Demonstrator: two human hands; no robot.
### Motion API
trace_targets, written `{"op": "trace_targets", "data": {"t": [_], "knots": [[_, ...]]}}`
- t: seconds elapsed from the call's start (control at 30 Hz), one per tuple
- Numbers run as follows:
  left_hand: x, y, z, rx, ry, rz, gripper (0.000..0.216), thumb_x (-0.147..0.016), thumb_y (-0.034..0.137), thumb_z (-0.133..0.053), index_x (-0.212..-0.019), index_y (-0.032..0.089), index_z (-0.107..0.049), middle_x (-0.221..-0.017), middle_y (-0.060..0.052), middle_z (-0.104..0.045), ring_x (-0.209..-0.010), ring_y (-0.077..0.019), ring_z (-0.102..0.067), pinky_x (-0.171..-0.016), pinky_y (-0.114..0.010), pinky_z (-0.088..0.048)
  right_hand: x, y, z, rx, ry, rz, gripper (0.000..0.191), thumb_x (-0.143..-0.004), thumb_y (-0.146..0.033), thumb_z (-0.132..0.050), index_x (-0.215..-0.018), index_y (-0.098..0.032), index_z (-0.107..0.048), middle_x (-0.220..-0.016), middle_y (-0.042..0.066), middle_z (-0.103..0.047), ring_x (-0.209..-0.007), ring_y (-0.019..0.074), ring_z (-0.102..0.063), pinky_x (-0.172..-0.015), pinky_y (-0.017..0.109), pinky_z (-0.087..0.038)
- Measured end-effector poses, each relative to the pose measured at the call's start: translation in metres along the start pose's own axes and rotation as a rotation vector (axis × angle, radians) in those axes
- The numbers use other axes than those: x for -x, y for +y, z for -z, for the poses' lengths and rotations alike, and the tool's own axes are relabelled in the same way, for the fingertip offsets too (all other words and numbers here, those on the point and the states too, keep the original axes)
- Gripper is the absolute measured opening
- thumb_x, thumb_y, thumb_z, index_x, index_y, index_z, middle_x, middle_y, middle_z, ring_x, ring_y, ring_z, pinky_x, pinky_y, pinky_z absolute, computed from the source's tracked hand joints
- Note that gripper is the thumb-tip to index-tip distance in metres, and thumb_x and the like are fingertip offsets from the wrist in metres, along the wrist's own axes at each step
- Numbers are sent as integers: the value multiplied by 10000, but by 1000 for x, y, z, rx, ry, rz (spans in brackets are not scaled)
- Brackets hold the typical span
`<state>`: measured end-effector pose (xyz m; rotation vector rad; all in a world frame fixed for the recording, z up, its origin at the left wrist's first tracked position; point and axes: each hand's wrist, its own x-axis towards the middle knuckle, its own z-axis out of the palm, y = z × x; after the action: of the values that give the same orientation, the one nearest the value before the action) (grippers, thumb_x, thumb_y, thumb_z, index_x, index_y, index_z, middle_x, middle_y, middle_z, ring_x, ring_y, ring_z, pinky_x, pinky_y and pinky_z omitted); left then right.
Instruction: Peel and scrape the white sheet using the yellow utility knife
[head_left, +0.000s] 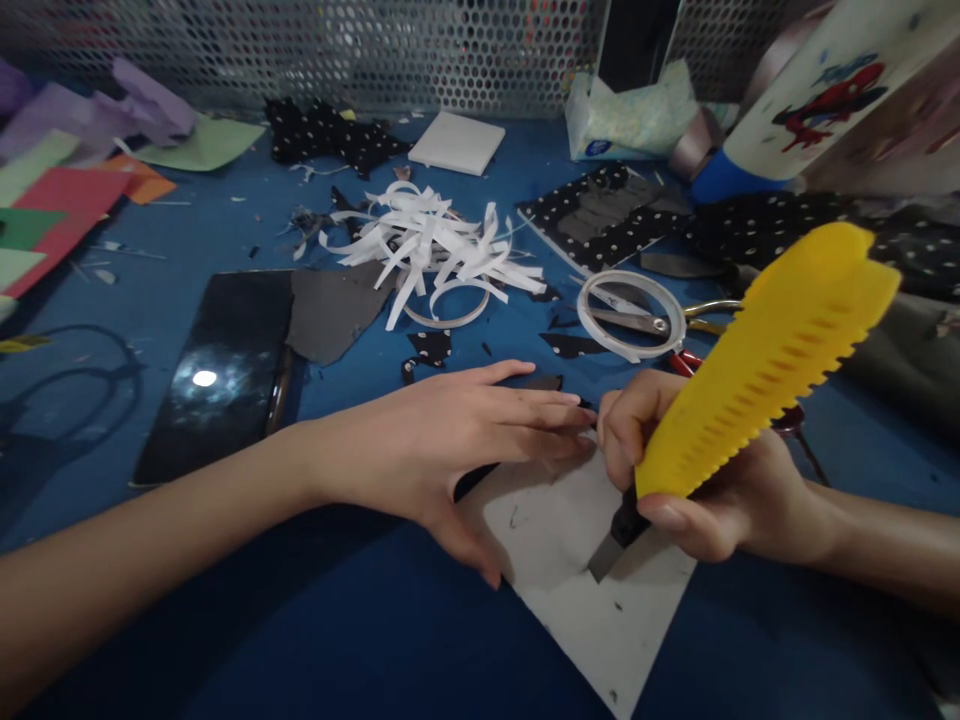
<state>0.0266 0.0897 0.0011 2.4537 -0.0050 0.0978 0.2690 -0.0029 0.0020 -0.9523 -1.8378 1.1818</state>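
A yellow utility knife (765,360) is gripped in my right hand (720,490), its short grey blade pointing down and left. The blade's tip meets, or hovers just over, a white square sheet (570,530) that lies cornerwise on the blue table. My left hand (457,440) rests with fingers stretched across the sheet's far edge, thumb along its left side. Dark material shows beneath that edge, partly hidden by the fingers. Small dark specks mark the sheet.
A phone (217,370) lies left of my left hand. Beyond are white paper strips (442,240), a tape roll (592,315), scissors (637,320) and black dotted fabric (600,215). Coloured papers (67,220) lie far left; a Spider-Man bottle (817,110) stands far right before perforated metal (450,60).
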Motion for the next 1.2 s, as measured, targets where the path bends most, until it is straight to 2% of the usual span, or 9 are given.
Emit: {"op": "trace_targets", "data": {"t": [0.33,0.77,0.97,1.2], "knots": [[1,0,1,4,20,0,810,-807,502,-775,-1492,189,-475,-1620,-73,-347,-1503,-269,-332,-1272,-437,-40,-4,-7,-1,36,85,-5,253,-801,-275,-765,-825,-230,-516,-738,-17,-538,-576,115,-516,-508,270,-422],[1,-2,-1,-32,50,-31,817,-821,542,-748,-1489,161,-472,-1615,-82,-364,-1500,-257,-340,-1272,-386,-28,-5,-9,-2,33,161,-11,255,-788,-278,-792,-823,-240,-542,-638,-13,-549,-582,160,-547,-497,295,-453],[2,-2,-2,-36,45,-17,816,-814,544,-754,-1490,186,-472,-1604,-89,-381,-1488,-285,-361,-1272,-430,-61,-3,-7,-1,38,174,-20,260,-793,-296,-791,-819,-246,-537,-660,-6,-536,-591,168,-523,-496,310,-437],[0,-2,-1,-49,44,-21,835,-815,548,-750,-1501,174,-455,-1615,-89,-359,-1494,-272,-350,-1272,-413,-56,-1,-6,-2,46,209,-23,273,-784,-278,-801,-812,-242,-531,-704,-1,-512,-598,161,-499,-505,314,-424]]}}
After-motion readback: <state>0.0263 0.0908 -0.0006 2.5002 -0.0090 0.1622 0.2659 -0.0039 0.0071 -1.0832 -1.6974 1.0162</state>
